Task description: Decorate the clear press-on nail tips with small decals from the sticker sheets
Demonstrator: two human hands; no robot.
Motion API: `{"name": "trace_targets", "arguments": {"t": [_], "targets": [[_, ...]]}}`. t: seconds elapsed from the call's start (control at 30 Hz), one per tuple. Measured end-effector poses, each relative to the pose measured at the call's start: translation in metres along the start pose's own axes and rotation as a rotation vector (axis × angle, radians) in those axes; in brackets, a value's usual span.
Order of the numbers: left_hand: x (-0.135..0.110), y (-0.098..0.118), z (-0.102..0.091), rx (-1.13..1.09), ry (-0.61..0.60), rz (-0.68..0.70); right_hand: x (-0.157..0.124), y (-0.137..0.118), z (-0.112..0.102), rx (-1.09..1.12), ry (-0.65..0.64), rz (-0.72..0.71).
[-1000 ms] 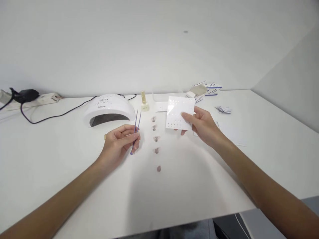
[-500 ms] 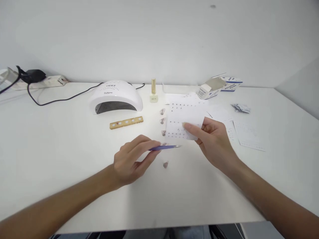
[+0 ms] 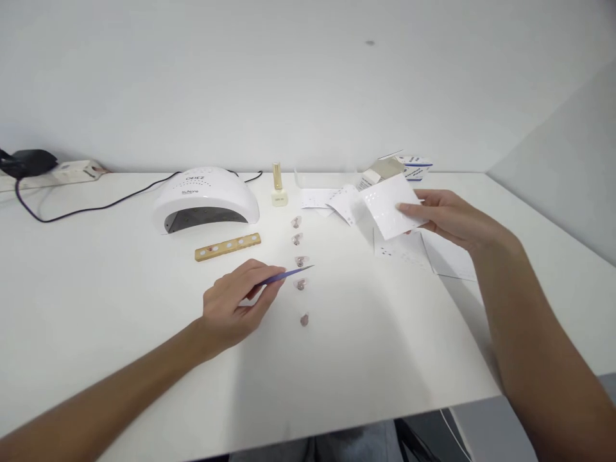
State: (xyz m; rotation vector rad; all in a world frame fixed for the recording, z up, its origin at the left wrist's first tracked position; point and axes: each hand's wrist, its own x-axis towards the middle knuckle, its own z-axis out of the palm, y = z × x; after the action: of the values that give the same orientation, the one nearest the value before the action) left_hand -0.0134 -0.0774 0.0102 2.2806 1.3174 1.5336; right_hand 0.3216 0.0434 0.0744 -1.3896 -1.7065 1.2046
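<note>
Purple tweezers (image 3: 283,276) are pinched in my left hand (image 3: 240,298), their tip pointing right, above a column of several small pinkish false nails (image 3: 301,283) on the white table. My right hand (image 3: 447,218) grips a white sticker sheet (image 3: 389,204) by its right edge, thumb on top, tilted and raised above the papers at the right. Faint shiny marks dot that sheet. Left of the false nails lies a yellow strip with white round dots (image 3: 228,246).
A white nail lamp (image 3: 205,200) with a black cord stands at the back left. Beside it is a polish bottle (image 3: 278,187) with a gold cap. Toward the right are other sticker sheets (image 3: 344,204), loose papers (image 3: 402,252) and an opened small box (image 3: 382,172).
My right hand has carried the sheet right, away from the false nails, and tilted it. My left hand with the tweezers has shifted slightly left in view. The camera view has turned right.
</note>
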Motion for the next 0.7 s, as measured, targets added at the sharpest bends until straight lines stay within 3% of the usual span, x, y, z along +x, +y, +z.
{"name": "trace_targets", "arguments": {"t": [0.1,0.27,0.4,0.53,0.7], "targets": [[0.0,-0.001,0.0,-0.002,-0.011,0.022,0.001,0.006,0.001,-0.226,-0.068,0.072],[0.002,-0.001,-0.001,-0.019,-0.021,0.125,0.009,0.02,0.017,-0.62,0.184,0.152],[0.004,-0.003,0.002,-0.024,0.031,0.177,0.014,0.021,0.031,-0.623,0.343,0.031],[0.002,-0.008,0.004,-0.033,0.058,0.171,0.03,0.016,0.05,-0.58,0.296,-0.069],[0.002,-0.01,0.003,-0.052,0.043,0.194,0.063,0.016,0.068,-0.515,0.265,-0.043]]}}
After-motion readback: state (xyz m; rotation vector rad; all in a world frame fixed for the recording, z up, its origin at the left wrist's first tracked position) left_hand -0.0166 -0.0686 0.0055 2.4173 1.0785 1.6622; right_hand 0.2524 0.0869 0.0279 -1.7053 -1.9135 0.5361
